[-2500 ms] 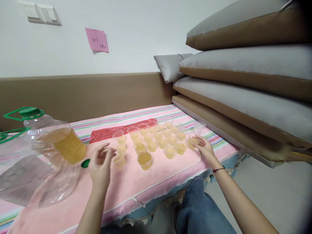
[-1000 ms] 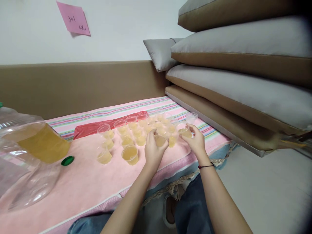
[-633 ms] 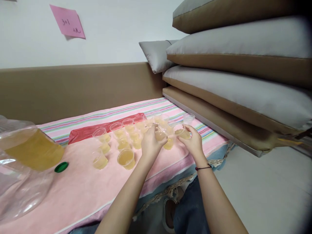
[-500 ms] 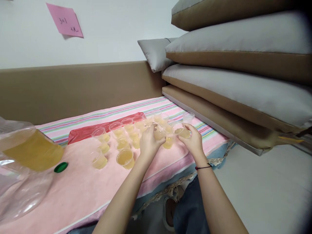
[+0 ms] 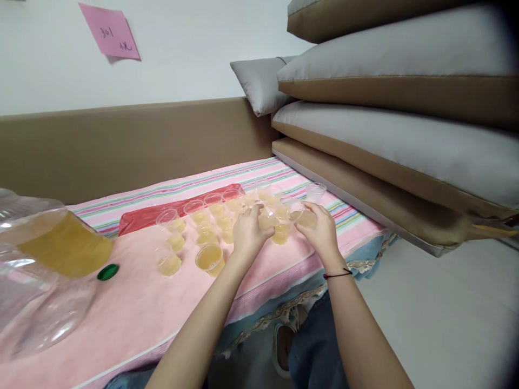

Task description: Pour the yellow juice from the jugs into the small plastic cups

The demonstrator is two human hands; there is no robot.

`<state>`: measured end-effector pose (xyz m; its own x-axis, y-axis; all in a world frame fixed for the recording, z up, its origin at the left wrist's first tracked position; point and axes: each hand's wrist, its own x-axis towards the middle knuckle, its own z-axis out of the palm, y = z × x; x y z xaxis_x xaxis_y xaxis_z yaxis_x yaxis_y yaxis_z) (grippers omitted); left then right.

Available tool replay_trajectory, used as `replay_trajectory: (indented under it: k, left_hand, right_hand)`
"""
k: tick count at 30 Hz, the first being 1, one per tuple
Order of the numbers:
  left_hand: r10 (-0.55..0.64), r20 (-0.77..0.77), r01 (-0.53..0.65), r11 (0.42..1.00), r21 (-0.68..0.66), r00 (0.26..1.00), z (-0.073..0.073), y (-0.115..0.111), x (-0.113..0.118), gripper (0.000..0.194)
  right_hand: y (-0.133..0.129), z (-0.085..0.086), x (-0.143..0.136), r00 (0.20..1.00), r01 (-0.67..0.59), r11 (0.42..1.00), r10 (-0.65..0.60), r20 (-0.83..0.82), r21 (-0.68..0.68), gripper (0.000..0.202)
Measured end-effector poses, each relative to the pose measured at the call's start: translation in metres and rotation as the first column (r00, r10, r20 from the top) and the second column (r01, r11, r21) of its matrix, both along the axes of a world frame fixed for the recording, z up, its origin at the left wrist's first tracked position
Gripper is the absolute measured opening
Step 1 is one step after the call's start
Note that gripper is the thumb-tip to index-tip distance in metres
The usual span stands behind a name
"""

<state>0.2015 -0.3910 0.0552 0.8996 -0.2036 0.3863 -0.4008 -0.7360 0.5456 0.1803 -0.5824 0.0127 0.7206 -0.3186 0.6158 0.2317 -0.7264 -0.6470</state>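
Note:
My left hand (image 5: 250,229) is closed around a clear plastic cup (image 5: 268,218) holding pale yellow liquid. In my right hand (image 5: 321,229) is another clear plastic cup (image 5: 305,218), tipped so that its mouth faces left toward the first one. Yellow liquid lies along its lower side. The two rims are close together; whether they touch I cannot make out. Around my left hand stand several more cups with yellow liquid, among them a near one (image 5: 210,259) left of my forearm. One more clear cup (image 5: 315,191) stands behind my right hand.
A large clear jug (image 5: 65,248) of yellow liquid is at the left, with a green cap (image 5: 107,272) beside it. Red plastic (image 5: 140,220) lies behind the cups on the pink cloth (image 5: 133,313). Stacked cushions (image 5: 385,129) border the right side.
The cup in my right hand has tipped further to the left. My left hand stays nearly in place with its cup. The whole view has shifted slightly.

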Motion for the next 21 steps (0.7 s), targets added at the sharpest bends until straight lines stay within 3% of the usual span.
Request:
replay_trajectory:
  k: [13, 21]
  left_hand:
    - [-0.024, 0.037, 0.023, 0.999, 0.038, 0.999, 0.004, -0.001, 0.001, 0.057]
    - [0.015, 0.01, -0.017, 0.989, 0.144, 1.0, 0.012, -0.001, -0.003, 0.059]
  right_hand:
    - [0.003, 0.005, -0.003, 0.997, 0.058, 0.987, -0.063, -0.034, -0.149, 0.048]
    - [0.003, 0.005, -0.004, 0.996, 0.074, 0.974, -0.084, -0.035, -0.214, 0.051]
